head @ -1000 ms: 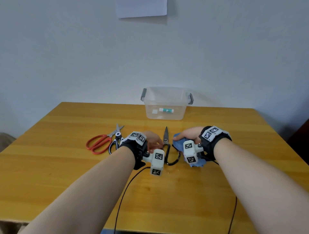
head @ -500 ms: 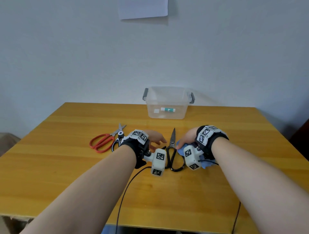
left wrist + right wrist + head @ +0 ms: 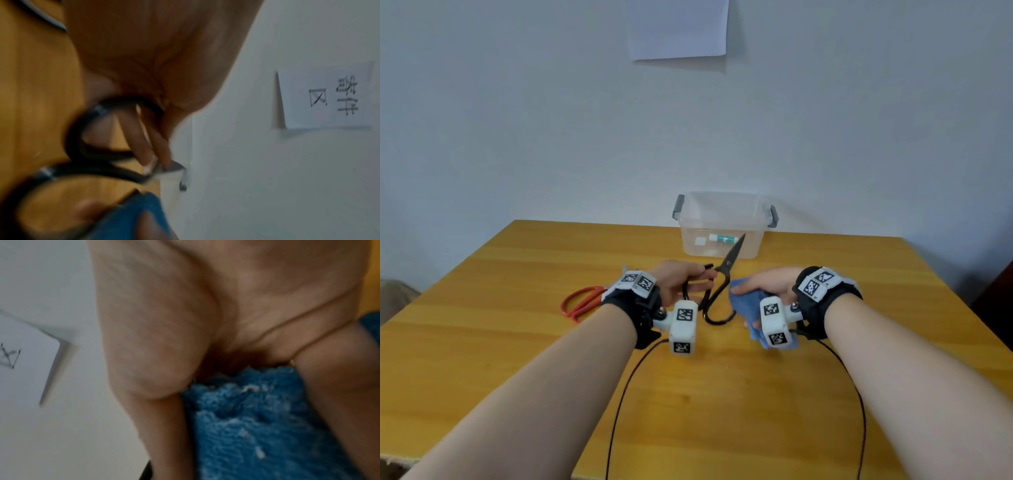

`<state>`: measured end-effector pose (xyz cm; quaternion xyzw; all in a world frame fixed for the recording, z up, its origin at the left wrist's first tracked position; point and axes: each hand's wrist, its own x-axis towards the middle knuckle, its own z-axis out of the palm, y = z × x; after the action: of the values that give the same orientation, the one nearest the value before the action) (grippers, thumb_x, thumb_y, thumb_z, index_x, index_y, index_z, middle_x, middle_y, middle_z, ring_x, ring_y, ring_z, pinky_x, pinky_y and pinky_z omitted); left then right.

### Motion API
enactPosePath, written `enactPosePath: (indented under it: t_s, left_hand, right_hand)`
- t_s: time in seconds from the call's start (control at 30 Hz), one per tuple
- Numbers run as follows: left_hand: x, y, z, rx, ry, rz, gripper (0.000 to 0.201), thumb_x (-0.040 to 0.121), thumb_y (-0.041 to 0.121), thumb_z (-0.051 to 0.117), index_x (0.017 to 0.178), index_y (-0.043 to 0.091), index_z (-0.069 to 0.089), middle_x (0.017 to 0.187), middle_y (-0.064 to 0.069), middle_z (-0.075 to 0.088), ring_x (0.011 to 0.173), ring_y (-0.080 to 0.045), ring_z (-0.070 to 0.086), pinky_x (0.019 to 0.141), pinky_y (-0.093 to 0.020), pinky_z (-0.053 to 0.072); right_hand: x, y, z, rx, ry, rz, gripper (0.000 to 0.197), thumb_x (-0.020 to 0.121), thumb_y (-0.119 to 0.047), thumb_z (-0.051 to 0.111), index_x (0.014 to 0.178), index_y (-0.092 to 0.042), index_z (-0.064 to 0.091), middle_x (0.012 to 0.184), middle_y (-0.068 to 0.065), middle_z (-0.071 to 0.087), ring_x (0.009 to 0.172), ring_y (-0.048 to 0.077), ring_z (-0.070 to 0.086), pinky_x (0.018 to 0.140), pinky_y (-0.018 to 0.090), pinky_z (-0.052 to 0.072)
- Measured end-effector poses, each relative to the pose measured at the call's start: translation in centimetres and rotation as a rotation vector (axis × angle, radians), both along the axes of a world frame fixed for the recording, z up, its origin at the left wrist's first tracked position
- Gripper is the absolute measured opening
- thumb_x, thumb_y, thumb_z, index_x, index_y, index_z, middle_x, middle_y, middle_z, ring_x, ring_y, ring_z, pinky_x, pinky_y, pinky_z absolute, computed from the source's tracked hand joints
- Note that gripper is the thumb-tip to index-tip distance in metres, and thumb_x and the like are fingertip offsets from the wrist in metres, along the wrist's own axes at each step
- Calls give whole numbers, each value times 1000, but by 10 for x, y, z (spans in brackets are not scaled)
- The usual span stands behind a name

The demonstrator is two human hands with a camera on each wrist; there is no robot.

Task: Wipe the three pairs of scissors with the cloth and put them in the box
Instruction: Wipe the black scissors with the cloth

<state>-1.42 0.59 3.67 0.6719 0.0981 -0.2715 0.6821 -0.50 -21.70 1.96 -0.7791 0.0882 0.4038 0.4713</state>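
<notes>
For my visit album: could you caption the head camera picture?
Left hand lifts black scissors while right hand holds blue cloth.

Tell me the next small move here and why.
Probably bring the cloth in the right hand up against the blades of the black scissors and start wiping. The left hand already grips their handles with the blades raised toward the box, and cloth and blades sit just apart, not yet touching.

A plain test room: bare wall [image 3: 517,120], wooden table [image 3: 517,342], taped handwritten paper sign [image 3: 678,27].
</notes>
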Motion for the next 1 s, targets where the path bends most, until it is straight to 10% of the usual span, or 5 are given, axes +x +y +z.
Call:
enactPosePath:
  t_s: [0.13,0.3,0.53,0.8,1.0]
  left_hand:
    - [4,21,16,-213,-191,-10,22,107,15,53,118,20,70,108,8,78,99,-8,75,82,-34,57]
    - [14,23,31,-197,-317,96,20,104,13,57,116,18,72,89,10,76,56,-7,50,77,-34,59]
    - [29,40,49,-72,-365,377,28,96,41,65,111,18,74,88,-2,80,61,-11,48,64,-27,49]
    - [12,17,44,-1273,-83,530,25,85,0,44,108,5,53,96,-6,71,104,-31,66,97,-66,50]
    - [5,-18,49,-698,-172,305,11,96,6,49,102,6,58,107,-10,64,98,-27,65,78,-41,58]
  right_hand:
    - [-8,12,33,270,-170,-157,39,90,-21,74,120,-4,55,99,32,64,70,41,71,54,41,60]
    - [-11,22,55,195,-510,-261,51,79,-24,86,123,-13,65,117,20,65,93,41,73,62,43,62]
    - [-21,14,61,33,-683,-95,40,86,-23,81,102,7,60,96,33,69,77,46,74,70,64,60]
    - [-20,26,70,143,-748,-96,29,89,-17,76,75,-10,52,77,16,65,72,45,74,51,37,60]
    - [-21,26,69,110,-776,-15,24,88,-19,78,84,-4,60,82,23,66,76,48,73,61,51,60]
